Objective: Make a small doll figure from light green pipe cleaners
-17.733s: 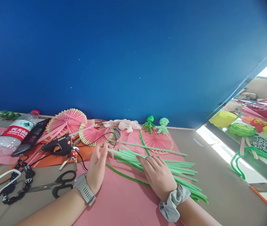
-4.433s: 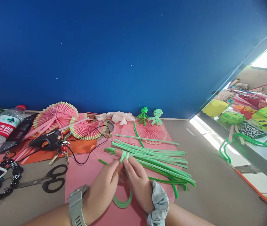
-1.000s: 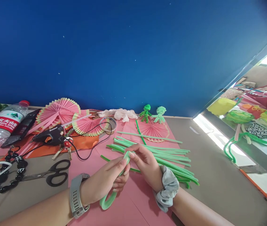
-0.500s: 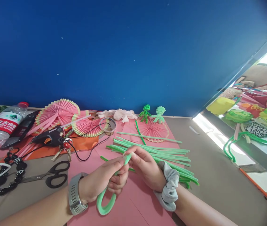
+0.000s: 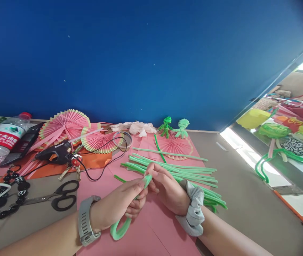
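A light green pipe cleaner (image 5: 120, 230) is bent into a loop that hangs below my left hand (image 5: 122, 204). My left hand is closed on it, with the thumb pressing near its upper end. My right hand (image 5: 166, 186) pinches the same upper end, its fingertips meeting those of my left hand. Behind my hands, a bundle of light and darker green pipe cleaners (image 5: 194, 171) lies across the pink paper (image 5: 151, 231). Two small twisted figures, one dark green (image 5: 165, 128) and one pale green (image 5: 182, 128), stand at the back.
Black-handled scissors (image 5: 64, 195), keys (image 5: 77, 167), a black glue gun (image 5: 57, 153) and a beaded string (image 5: 20, 188) lie at left. Pleated pink fans (image 5: 66, 128) and a plastic bottle (image 5: 4, 137) are farther back. A blue panel (image 5: 141, 64) rises behind.
Both hands have shifted slightly right. The hanging loop looks a little smaller, and my right fingers are bent more around the upper end.
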Action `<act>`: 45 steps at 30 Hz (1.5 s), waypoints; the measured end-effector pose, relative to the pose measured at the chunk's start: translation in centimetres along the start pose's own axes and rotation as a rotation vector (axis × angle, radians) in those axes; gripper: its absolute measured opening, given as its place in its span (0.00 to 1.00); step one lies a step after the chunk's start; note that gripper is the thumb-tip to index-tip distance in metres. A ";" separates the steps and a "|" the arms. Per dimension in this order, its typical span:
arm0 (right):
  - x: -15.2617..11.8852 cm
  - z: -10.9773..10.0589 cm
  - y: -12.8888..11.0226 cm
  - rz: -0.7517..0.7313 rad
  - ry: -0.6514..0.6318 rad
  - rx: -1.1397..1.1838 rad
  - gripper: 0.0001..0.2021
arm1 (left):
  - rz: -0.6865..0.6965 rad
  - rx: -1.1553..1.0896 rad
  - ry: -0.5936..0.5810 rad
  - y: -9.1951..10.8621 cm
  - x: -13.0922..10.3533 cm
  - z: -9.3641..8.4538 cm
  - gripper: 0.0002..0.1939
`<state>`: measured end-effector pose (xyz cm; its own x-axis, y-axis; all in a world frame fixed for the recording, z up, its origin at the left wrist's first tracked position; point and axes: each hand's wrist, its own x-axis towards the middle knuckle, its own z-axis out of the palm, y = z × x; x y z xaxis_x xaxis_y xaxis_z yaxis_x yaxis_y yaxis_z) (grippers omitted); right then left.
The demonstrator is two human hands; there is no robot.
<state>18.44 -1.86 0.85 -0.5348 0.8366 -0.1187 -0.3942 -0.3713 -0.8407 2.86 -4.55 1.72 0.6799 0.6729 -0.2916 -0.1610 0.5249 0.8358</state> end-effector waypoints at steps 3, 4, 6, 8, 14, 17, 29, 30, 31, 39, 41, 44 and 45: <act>0.1 -0.1 0.2 0.011 0.030 -0.016 0.10 | -0.037 0.052 0.061 0.2 0.0 0.2 0.15; 0.2 -0.1 0.3 0.018 0.041 -0.020 0.11 | -0.050 0.059 0.082 0.3 0.0 0.3 0.15; 0.2 -0.2 0.4 0.032 0.053 -0.023 0.11 | -0.069 0.061 0.110 0.4 0.0 0.5 0.16; 0.3 -0.3 0.6 0.043 0.055 -0.012 0.12 | -0.078 0.058 0.118 0.4 0.1 0.6 0.17; 0.2 -0.2 0.7 0.068 0.026 0.020 0.13 | -0.080 0.042 0.129 0.4 0.0 0.6 0.18; 0.2 -0.1 0.7 0.038 0.043 -0.030 0.14 | -0.071 0.036 0.137 0.2 0.1 0.6 0.18; 0.2 0.1 0.9 -0.085 0.143 -0.219 0.13 | -0.020 -0.044 0.102 -0.4 0.2 0.3 0.14; 0.1 0.2 0.8 -0.075 0.126 -0.179 0.13 | 0.002 -0.080 0.066 -0.4 0.2 0.2 0.14; 0.1 0.2 0.7 -0.064 0.108 -0.142 0.13 | 0.017 -0.116 0.035 -0.4 0.2 0.1 0.14; -0.1 0.5 0.5 -0.029 0.093 -0.163 0.12 | 0.026 -0.220 -0.044 -0.6 0.1 -0.2 0.14; 0.0 0.4 0.5 -0.026 0.080 -0.197 0.12 | 0.034 -0.205 -0.041 -0.8 0.2 -0.2 0.14; 0.1 0.3 0.5 -0.064 0.113 -0.299 0.12 | 0.037 -0.166 0.029 -1.0 0.3 -0.1 0.14; 0.2 0.3 0.5 -0.078 0.138 -0.338 0.12 | 0.030 -0.151 0.069 -1.0 0.3 0.0 0.15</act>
<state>17.92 -2.02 0.57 -0.3976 0.9123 -0.0978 -0.1489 -0.1693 -0.9743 3.27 -4.85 0.85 0.6236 0.7206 -0.3031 -0.2893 0.5729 0.7669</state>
